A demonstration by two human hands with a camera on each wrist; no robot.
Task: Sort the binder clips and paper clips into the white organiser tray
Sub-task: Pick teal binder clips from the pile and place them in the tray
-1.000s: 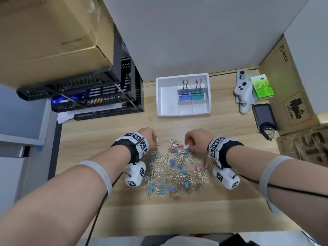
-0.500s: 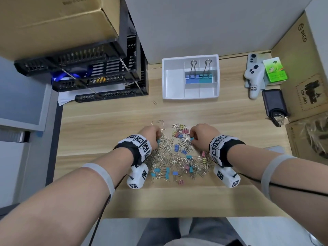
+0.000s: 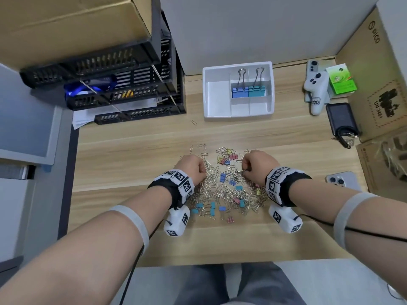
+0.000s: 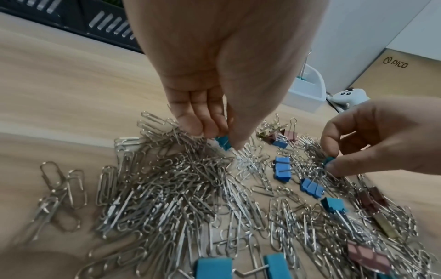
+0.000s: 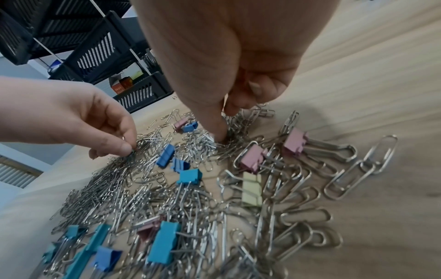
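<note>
Here both hands are down in the mixed pile of paper clips (image 3: 211,183) and small binder clips (image 3: 222,177) on the bench (image 3: 132,155). In the left wrist view, a teal binder clip (image 4: 223,142) is pinched by the left hand (image 4: 214,85), and a second teal clip (image 4: 329,160) is pinched between thumb and finger of the right hand (image 4: 372,139). The white organiser tray (image 3: 239,115) sits well apart at the far side of the bench, with two large binder clips (image 3: 248,92) already held in one compartment. Judged: each clip should be lifted straight up and shaken free, since loose wire clips may snag and be dragged along. Each kind should be kept to its own compartment.
</note>
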